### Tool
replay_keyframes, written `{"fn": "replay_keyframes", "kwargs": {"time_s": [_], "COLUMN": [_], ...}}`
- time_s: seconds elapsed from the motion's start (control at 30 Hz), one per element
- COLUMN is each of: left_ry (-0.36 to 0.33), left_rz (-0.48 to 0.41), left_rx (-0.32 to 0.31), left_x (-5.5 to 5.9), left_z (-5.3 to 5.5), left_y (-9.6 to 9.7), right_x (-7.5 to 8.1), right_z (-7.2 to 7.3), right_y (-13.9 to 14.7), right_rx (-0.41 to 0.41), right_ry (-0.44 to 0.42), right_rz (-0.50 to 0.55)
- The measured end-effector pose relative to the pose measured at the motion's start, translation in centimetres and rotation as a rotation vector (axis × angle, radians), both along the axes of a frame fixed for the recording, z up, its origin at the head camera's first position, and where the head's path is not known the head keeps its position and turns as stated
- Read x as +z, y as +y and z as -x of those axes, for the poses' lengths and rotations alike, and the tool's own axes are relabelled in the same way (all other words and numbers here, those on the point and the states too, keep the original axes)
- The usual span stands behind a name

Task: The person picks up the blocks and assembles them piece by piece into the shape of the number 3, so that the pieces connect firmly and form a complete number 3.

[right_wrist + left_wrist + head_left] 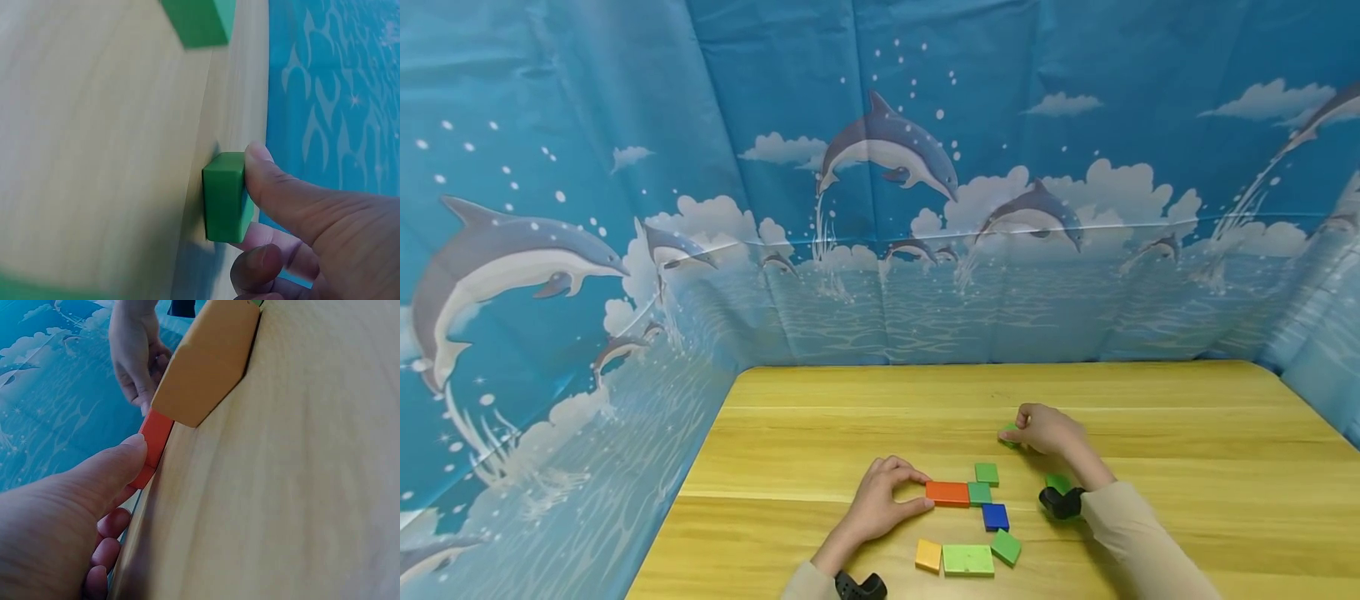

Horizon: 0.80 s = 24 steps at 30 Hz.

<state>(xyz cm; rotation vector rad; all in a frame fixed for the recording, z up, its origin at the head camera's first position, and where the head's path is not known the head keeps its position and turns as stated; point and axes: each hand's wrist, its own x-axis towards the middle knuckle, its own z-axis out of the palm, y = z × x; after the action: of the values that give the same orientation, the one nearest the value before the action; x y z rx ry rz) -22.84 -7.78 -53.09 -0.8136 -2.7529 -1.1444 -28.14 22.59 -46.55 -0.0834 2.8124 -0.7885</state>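
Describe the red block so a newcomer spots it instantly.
On the yellow wooden table, find the person's left hand. Its thumb and fingers pinch one end of the red block, a flat rectangle with a small green block by its other end. No other block is red.

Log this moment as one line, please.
left hand: pinches red block | right hand: pinches green block | blue block: on table, unheld | orange block: beside lime block

Right sleeve (1142,542): long, beige, creased cloth is worn
Left sleeve (808,584): matching beige is shown
Right wristband (1062,503): chunky black is worn
Left wristband (859,588): black, similarly shaped
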Motion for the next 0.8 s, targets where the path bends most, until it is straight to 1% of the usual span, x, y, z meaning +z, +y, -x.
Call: {"fn": "replay_keyframes", "kwargs": {"time_s": [0.23,0.47,0.8], "left_ry": [-0.003,0.009,0.008], "left_rz": [-0.005,0.004,0.001], "left_rx": [-0.007,-0.001,-0.003], "left_x": [0.0,0.1,0.0], "left_z": [0.0,0.0,0.0], "left_y": [0.0,-0.1,0.0], "right_x": [-0.3,-0.9,-1.0], "right_z": [0.2,-0.2,-0.8], "right_y": [-1.6,-2.4,-2.9], "right_rx": [0.009,-0.017,-0.005], "right_ry": [0.018,0.059,0.108], "right_rz": [0.000,0.006,0.004]}}
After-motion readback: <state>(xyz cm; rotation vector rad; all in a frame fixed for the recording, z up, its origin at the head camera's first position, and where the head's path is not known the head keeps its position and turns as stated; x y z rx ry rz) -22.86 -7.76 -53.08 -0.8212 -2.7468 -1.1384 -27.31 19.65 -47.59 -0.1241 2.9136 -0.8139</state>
